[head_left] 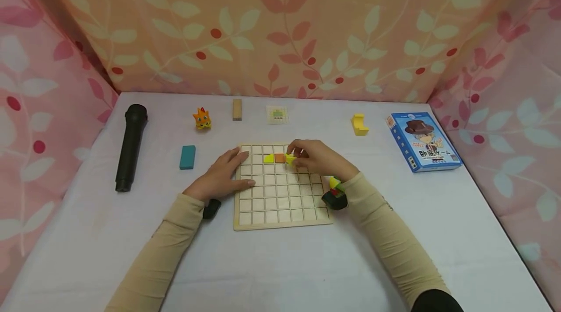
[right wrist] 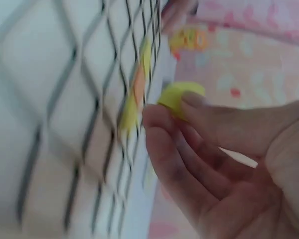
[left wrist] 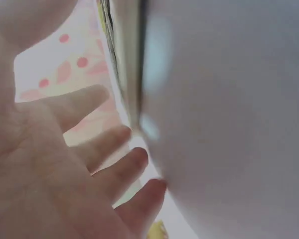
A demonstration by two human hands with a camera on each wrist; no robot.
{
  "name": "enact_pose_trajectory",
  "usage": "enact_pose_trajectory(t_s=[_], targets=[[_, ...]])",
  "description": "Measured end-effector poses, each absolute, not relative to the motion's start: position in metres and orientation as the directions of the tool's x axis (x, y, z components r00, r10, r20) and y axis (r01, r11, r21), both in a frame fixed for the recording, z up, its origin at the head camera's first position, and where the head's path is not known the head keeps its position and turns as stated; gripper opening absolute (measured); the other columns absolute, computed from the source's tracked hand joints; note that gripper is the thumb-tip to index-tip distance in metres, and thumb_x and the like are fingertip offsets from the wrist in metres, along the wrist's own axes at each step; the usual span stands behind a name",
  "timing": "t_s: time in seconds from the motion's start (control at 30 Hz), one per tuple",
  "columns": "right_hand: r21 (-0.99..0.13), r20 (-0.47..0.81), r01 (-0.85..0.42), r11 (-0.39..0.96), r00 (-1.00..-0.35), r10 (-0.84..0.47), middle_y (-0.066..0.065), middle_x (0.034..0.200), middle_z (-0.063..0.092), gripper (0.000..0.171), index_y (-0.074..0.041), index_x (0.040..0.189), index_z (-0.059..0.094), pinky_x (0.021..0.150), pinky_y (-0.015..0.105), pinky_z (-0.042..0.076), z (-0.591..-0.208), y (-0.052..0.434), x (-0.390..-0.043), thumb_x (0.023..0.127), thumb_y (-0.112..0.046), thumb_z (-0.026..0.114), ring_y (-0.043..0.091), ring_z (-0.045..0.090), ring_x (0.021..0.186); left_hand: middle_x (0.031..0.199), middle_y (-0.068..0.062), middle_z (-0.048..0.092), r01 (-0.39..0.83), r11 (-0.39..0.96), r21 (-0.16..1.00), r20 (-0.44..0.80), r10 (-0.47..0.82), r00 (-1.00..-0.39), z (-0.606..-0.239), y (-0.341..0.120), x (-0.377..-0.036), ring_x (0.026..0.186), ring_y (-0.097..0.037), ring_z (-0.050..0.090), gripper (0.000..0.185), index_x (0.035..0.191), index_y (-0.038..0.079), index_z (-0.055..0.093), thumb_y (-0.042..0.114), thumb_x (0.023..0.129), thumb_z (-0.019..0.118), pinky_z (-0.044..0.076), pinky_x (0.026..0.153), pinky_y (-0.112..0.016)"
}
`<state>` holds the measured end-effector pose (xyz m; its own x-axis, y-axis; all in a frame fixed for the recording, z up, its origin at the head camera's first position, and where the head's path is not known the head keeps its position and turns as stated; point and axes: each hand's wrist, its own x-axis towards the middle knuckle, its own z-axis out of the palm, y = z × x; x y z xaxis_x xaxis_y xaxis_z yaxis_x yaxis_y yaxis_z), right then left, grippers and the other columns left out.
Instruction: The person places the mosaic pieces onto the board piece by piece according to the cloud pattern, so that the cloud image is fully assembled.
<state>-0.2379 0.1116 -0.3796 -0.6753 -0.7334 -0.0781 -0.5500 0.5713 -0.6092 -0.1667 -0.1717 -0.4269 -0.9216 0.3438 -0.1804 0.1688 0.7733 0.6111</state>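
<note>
Grip, right hand: fingertips are pinching a yellow piece and holding it low over the upper rows of the wooden grid board, judged so that it can be lined up with a cell. Head view, with the board as landmark: an orange tile and a second yellow tile are lying in the same row, just left of the pinched piece. Left hand is pressing flat on the board's left edge, fingers straight and holding nothing, apparently steadying it on the desk. Beyond the board: a cat figure, a wooden block, a small card, a yellow block. Left of it: a teal block, a black microphone. Right of it: a blue game box.

Left wrist view: spread fingers are lying against the board's edge; detail is blurring.

Right wrist view: thumb and fingers are closing on the yellow piece beside the board's grid lines.
</note>
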Motion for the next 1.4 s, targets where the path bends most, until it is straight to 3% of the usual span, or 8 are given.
enact_pose_trajectory(t_s=[0.1,0.23,0.47,0.7,1.07,1.4], targets=[[-0.613,-0.055,-0.569,0.548,-0.661,-0.748,0.004,0.092,0.06,0.027,-0.009,0.12,0.061,0.069,0.029,0.047,-0.384,0.097,-0.236,0.093,-0.007,0.061,0.015,0.054,0.072,0.158,-0.018,0.013,0.22,0.773,0.595,-0.155,0.379,-0.912,-0.426,-0.165,-0.165,0.145,-0.041,0.012,0.09,0.153,0.013,0.025,0.048,0.083,0.071,0.022,0.11,-0.061],[-0.582,-0.035,-0.589,0.56,-0.67,-0.742,0.003,0.088,0.059,0.025,-0.013,0.117,0.065,0.065,0.028,0.044,-0.386,0.088,-0.237,0.094,-0.005,0.057,0.015,0.05,0.068,0.158,-0.019,0.013,0.294,0.801,0.521,-0.149,0.425,-0.893,-0.426,-0.158,-0.161,0.146,-0.041,0.008,0.091,0.152,0.011,0.027,0.05,0.082,0.07,0.016,0.111,-0.063],[-0.554,-0.103,-0.469,0.687,-0.781,-0.616,0.004,0.09,0.067,0.012,-0.01,0.101,0.063,0.072,0.033,0.049,-0.384,0.103,-0.235,0.09,-0.013,0.066,0.018,0.061,0.079,0.159,-0.018,0.012,0.281,0.82,0.498,-0.166,0.409,-0.897,-0.425,-0.155,-0.157,0.146,-0.039,0.005,0.09,0.151,0.01,0.029,0.05,0.082,0.071,0.012,0.112,-0.063],[-0.51,-0.127,-0.344,0.788,-0.877,-0.464,0.005,0.086,0.067,0.014,-0.009,0.09,0.061,0.07,0.033,0.049,-0.388,0.119,-0.228,0.088,-0.019,0.07,0.018,0.062,0.077,0.16,-0.016,0.01,0.269,0.825,0.496,-0.174,0.398,-0.901,-0.428,-0.158,-0.157,0.147,-0.037,0.003,0.091,0.152,0.011,0.027,0.05,0.082,0.07,0.009,0.113,-0.062],[-0.484,-0.131,-0.283,0.828,-0.912,-0.388,0.004,0.076,0.062,0.015,-0.009,0.092,0.061,0.059,0.028,0.044,-0.394,0.118,-0.222,0.09,-0.021,0.068,0.016,0.054,0.064,0.161,-0.013,0.009,0.261,0.808,0.528,-0.195,0.415,-0.889,-0.426,-0.161,-0.158,0.148,-0.034,0.001,0.089,0.153,0.015,0.026,0.05,0.083,0.069,0.008,0.114,-0.059],[-0.489,-0.203,-0.266,0.83,-0.891,-0.405,0.005,0.075,0.061,0.024,-0.006,0.101,0.057,0.054,0.026,0.043,-0.397,0.126,-0.216,0.091,-0.026,0.067,0.015,0.053,0.06,0.161,-0.013,0.009,0.256,0.796,0.548,-0.201,0.423,-0.884,-0.425,-0.162,-0.158,0.148,-0.034,0.001,0.088,0.153,0.015,0.026,0.05,0.084,0.068,0.007,0.114,-0.059]])
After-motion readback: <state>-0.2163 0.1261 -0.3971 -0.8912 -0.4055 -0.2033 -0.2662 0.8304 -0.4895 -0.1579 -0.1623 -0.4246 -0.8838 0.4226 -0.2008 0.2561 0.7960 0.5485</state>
